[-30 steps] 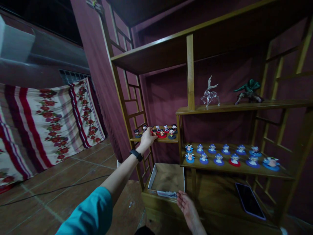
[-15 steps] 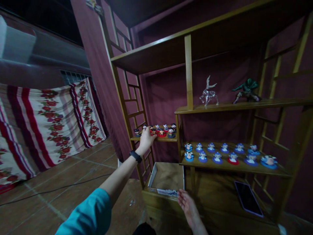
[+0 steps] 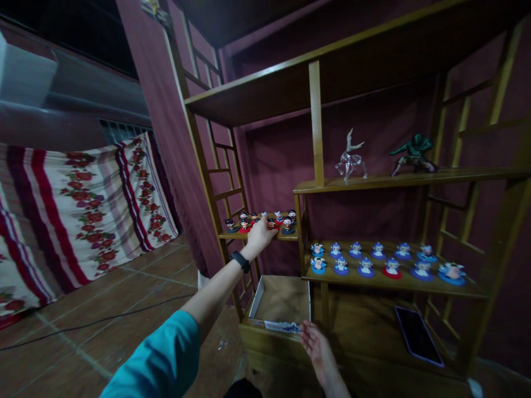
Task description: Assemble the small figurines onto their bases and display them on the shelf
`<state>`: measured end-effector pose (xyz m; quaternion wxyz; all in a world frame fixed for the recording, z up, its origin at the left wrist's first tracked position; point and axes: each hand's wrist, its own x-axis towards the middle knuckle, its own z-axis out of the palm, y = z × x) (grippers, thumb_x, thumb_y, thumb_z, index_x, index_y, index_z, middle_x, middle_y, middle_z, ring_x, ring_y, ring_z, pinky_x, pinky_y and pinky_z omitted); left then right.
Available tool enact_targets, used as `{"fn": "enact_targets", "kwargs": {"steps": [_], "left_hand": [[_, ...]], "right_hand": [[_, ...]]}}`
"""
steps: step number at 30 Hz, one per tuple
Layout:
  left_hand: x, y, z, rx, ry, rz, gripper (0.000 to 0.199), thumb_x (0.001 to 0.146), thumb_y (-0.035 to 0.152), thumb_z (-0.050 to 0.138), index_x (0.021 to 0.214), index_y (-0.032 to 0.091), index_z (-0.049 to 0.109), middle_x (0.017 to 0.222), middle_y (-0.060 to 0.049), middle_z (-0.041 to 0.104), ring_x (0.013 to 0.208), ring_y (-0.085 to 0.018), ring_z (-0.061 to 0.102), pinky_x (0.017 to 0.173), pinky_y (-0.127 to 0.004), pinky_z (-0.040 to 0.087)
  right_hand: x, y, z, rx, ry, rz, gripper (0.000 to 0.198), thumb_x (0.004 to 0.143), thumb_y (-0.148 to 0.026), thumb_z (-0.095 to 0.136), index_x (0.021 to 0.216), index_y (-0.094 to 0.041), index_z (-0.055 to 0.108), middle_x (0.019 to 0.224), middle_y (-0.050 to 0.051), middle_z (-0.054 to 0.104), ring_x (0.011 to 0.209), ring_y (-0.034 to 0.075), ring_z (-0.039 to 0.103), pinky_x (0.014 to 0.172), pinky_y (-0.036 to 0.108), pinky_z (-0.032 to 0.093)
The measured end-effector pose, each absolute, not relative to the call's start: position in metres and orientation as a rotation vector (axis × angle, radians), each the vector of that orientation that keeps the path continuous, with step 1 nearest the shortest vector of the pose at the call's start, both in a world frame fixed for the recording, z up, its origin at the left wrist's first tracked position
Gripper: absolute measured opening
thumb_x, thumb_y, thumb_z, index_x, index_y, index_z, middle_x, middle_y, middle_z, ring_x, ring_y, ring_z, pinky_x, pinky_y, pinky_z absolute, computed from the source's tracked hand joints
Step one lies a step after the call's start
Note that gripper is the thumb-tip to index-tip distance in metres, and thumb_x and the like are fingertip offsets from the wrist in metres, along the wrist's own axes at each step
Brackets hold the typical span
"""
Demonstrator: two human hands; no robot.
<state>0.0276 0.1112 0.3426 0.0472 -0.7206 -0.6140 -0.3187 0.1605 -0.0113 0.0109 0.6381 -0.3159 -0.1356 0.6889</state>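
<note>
On the small left shelf stand two rows of little figurines [image 3: 287, 224] with black hair and red or dark round bases. My left hand [image 3: 259, 239], with a dark watch at the wrist, reaches in over the front row. Its index finger and thumb are apart beside a red-based figurine [image 3: 271, 224], and the hand hides part of the row. I cannot tell whether it touches one. Lower down, my right hand [image 3: 317, 348] is open with loosely bent fingers. Its fingertips are at the front right corner of a shallow cardboard box [image 3: 282, 296]; contact is unclear.
Two rows of blue-and-white figurines [image 3: 365, 266] line the right shelf. Above them stand a clear deer ornament [image 3: 352, 160] and a green-cloaked figure [image 3: 415, 152]. A phone [image 3: 418, 336] lies on the bottom board. A cable [image 3: 103, 319] crosses the tiled floor.
My left hand has moved right along the front row, uncovering figurines at its left end. The right hand stays near the box corner. My view has shifted slightly.
</note>
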Motion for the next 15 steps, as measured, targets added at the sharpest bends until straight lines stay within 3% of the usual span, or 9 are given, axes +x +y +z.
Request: {"fn": "enact_targets", "kwargs": {"steps": [15], "left_hand": [[0.028, 0.101, 0.339, -2.265, -1.744, -1.296, 0.054, 0.067, 0.034, 0.068, 0.116, 0.018, 0.052, 0.095, -0.007, 0.065, 0.09, -0.02, 0.059, 0.077, -0.03, 0.044]], "right_hand": [[0.161, -0.016, 0.013, -0.739, -0.338, 1.56, 0.036, 0.056, -0.035, 0.073, 0.088, -0.02, 0.065, 0.089, 0.004, 0.07, 0.09, 0.02, 0.062, 0.084, 0.032, 0.048]]}}
